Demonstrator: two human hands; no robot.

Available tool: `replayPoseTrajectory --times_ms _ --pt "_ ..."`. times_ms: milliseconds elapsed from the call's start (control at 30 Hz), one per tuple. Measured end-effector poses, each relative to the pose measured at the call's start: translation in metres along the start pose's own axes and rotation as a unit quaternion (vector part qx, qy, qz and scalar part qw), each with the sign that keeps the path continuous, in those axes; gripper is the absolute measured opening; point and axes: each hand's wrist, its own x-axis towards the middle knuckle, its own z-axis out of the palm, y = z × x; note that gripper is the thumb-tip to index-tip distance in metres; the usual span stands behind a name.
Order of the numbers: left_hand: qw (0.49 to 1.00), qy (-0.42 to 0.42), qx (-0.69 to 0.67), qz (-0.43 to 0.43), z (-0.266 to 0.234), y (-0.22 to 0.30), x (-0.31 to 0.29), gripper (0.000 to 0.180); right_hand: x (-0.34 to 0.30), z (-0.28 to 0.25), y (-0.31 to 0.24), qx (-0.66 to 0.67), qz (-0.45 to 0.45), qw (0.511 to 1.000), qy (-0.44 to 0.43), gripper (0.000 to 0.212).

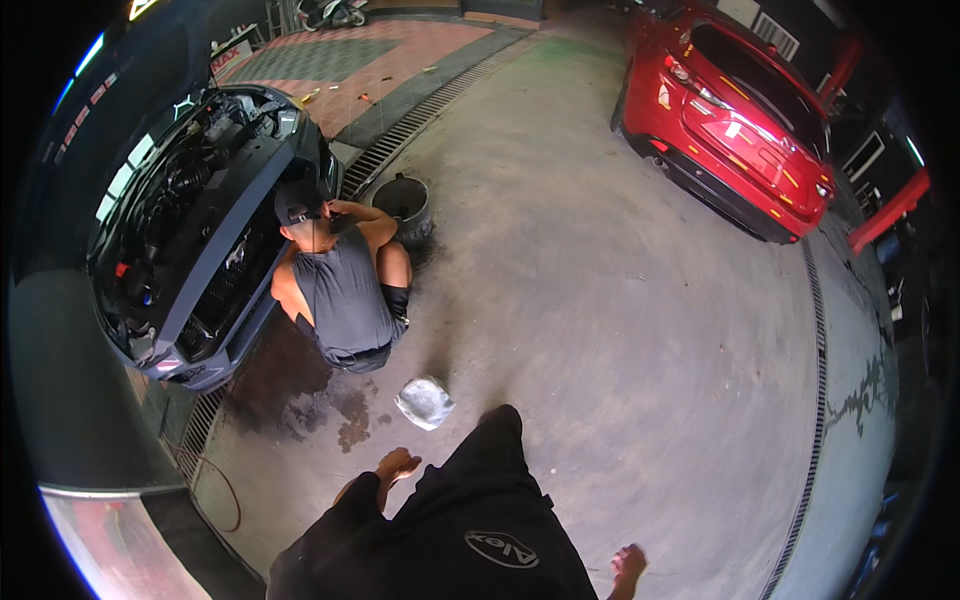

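My left hand (pixel 398 465) hangs beside my dark clothing with its fingers curled in; nothing shows in it. On the far side of my body, my right hand (pixel 628 565) hangs low over the floor. Its fingers are small and blurred, and whether they hold anything cannot be made out. Nearest to my left hand is a pale, shiny, squarish thing (pixel 425 402) on the concrete, its kind unclear. Neither hand touches it.
A person (pixel 345 290) in a dark sleeveless top squats at the front of a grey car (pixel 225 270) with its hood up. Beside them stands a black bucket (pixel 418 228). Wet patches (pixel 300 400) mark the floor. A red car (pixel 720 120) is parked far right, near a drain grate (pixel 815 350).
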Motion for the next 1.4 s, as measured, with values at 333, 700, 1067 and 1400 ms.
replayPoseTrajectory --times_ms 333,700,1067,1400 --pt "0.989 0.025 -0.14 0.048 -0.08 0.213 0.143 0.071 0.087 0.254 -0.332 -0.215 -0.216 0.941 -0.149 0.027" --pt "0.927 0.247 -0.272 0.076 -0.476 0.499 0.251 0.055 0.154 0.487 -0.455 -0.424 -0.053 0.866 -0.26 0.026" --pt "0.887 0.243 -0.336 -0.204 -0.443 0.514 0.357 0.061 0.292 0.791 -0.777 -0.468 -0.094 0.821 -0.312 0.025" --pt "0.8 0.141 -0.515 -0.273 -0.474 0.691 0.388 0.061 0.231 1.201 -1.112 -0.434 -0.372 0.719 -0.395 0.032"
